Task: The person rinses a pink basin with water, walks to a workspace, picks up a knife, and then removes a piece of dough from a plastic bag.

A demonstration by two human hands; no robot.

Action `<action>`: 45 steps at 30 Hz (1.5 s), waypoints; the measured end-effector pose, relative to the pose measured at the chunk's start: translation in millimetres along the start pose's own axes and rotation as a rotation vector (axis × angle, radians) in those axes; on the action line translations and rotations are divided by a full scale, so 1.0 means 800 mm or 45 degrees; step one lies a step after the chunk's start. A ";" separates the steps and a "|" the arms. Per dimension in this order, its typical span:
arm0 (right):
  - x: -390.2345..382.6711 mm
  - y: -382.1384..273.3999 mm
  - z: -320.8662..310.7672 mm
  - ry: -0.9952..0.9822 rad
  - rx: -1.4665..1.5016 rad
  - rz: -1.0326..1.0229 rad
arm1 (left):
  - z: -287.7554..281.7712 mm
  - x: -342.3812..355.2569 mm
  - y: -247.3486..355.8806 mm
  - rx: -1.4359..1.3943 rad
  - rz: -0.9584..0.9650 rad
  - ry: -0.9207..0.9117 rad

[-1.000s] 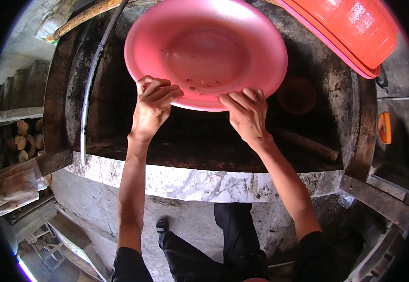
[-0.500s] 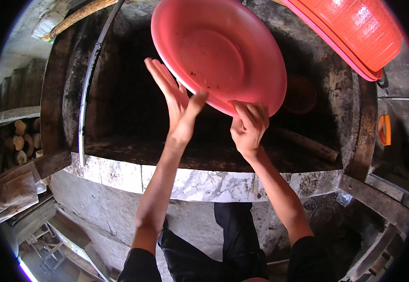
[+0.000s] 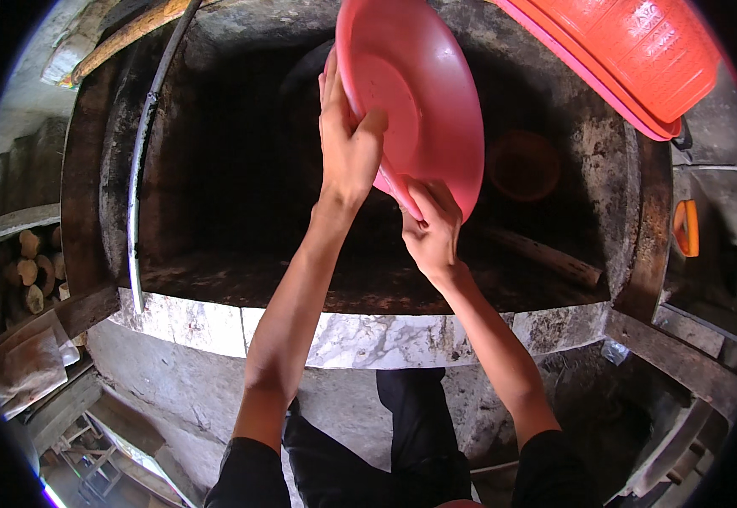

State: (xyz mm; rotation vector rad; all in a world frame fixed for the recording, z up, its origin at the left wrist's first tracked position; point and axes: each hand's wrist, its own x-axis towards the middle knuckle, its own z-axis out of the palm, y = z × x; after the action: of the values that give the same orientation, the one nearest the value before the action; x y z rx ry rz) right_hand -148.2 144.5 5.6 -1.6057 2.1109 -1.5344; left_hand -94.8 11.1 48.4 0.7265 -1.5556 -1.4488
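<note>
Head view, basin: pink, wide; tipped steeply sideways (image 3: 445,93) in front of the dark recess (image 3: 233,169), beyond the pale ledge (image 3: 368,339); top cut off by frame edge; can't tell if its far side touches anything.
Left hand (image 3: 350,152): partly open at basin's left rim, fingers fairly straight along the outside, thumb over the inside; hold looks loose.
Right hand (image 3: 434,227): closed in a pinch on the lower rim, thumb and fingers either side; fingertips partly hidden.
Basin handling: looks like thin plastic, so probably light, slightly bendy, not very fragile; smooth wall likely slippery if wet.
Where to hold: rim, one hand each side, thumbs in, fingers out; flat wall gives poor purchase.
Around: dim bowl (image 3: 523,165) in recess, right of basin; red basket (image 3: 639,51) upper right; pole (image 3: 142,169) leaning left.
</note>
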 end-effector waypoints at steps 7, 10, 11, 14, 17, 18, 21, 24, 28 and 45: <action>0.015 -0.001 0.009 -0.028 0.032 0.021 | 0.003 0.019 0.000 -0.176 -0.100 0.095; 0.029 0.000 0.014 -0.052 0.067 0.003 | -0.005 0.028 0.004 -0.132 -0.136 0.111; 0.032 0.001 0.016 -0.070 0.083 0.027 | -0.005 0.032 0.002 -0.136 -0.137 0.116; 0.037 0.003 0.022 -0.052 0.071 0.080 | -0.001 0.046 -0.004 -0.089 -0.130 0.108; 0.030 0.010 0.022 0.017 0.056 0.048 | 0.006 0.050 -0.022 -0.024 -0.042 0.048; 0.027 0.012 0.021 0.010 0.056 0.053 | 0.006 0.051 -0.025 0.005 -0.022 0.032; 0.021 0.015 0.020 0.050 0.097 0.135 | 0.020 0.056 -0.032 0.156 0.080 -0.062; 0.015 0.004 0.007 0.109 -0.019 0.243 | 0.045 0.056 -0.031 0.217 0.164 -0.101; 0.018 0.015 -0.019 -0.018 -0.138 0.005 | 0.037 0.028 -0.025 -0.127 -0.115 0.042; 0.171 0.085 0.044 0.160 -0.639 -0.134 | -0.059 -0.038 -0.045 -0.743 -0.451 0.664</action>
State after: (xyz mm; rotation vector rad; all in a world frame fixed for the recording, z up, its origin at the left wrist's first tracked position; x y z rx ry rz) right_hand -235.5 14.7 3.3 -1.8259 2.6817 -1.2183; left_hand -44.7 9.3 4.4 0.9457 -0.5804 -1.6819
